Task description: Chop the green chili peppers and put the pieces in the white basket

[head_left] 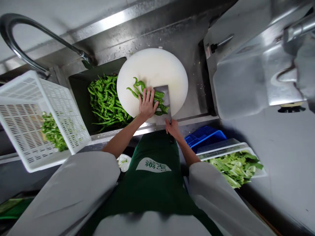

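Fingers of the left hand lie extended and slightly apart over green peppers on a round white board, the thumb spread away from them; the right hand is closed around the handle of a cleaver, its blade reaching over the board and overlapped in view by pepper ends; the peppers under the left hand are bunched side by side, too covered to count.

One cleaver and one board are in view; one dark basin, left of the board, holds a pile of whole peppers, too many to count; one curved faucet stands beyond it; two white containers show, a left basket with cut greens inside and a right basket with pale leafy vegetables; one blue crate sits just beside the right basket.
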`<state>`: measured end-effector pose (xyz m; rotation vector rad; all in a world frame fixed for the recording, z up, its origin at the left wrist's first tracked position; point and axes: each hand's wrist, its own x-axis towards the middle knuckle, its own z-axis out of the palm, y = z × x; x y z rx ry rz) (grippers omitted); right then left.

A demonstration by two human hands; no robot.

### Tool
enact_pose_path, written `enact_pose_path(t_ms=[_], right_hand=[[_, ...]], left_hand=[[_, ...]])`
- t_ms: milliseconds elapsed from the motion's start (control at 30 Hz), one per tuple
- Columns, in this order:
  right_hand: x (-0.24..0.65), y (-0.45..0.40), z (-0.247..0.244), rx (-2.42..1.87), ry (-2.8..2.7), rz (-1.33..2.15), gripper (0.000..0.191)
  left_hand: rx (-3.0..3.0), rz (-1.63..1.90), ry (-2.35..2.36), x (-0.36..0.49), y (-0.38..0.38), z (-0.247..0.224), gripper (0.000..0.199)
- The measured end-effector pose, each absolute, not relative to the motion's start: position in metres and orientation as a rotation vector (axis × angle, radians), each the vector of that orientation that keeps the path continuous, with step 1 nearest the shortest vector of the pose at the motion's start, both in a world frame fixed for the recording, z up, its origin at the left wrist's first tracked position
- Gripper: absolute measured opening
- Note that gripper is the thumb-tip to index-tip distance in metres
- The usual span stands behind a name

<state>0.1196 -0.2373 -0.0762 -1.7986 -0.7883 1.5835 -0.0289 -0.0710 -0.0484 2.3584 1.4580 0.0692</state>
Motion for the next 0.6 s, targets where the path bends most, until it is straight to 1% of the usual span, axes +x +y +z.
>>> enact_pose_path(t_ms=[133,267,367,600], right_hand=[[0.124,-0.259,-0.074,-1.652,-0.638,1.629,0.054],[0.128,-0.271,-0.066,-1.768,-0.477,1.578,0.058],[0.126,-0.269,-0.062,-1.828,-0.484,1.567,0.057],[0.138,-0.261,-0.061,-1.842,-0.511,1.646,0.063]], left_hand=[[2.344,0.041,1.474,-0.010,-0.085,-0.045,0.074],[2.347,0.029,1.453,-0.001,-0.097,-0.036,0.074],[2.360,0.040,1.452,-0.013,-0.094,-0.034,0.074],[2.390,0.031,1.420,-0.027,-0.088,-0.048,0.077]])
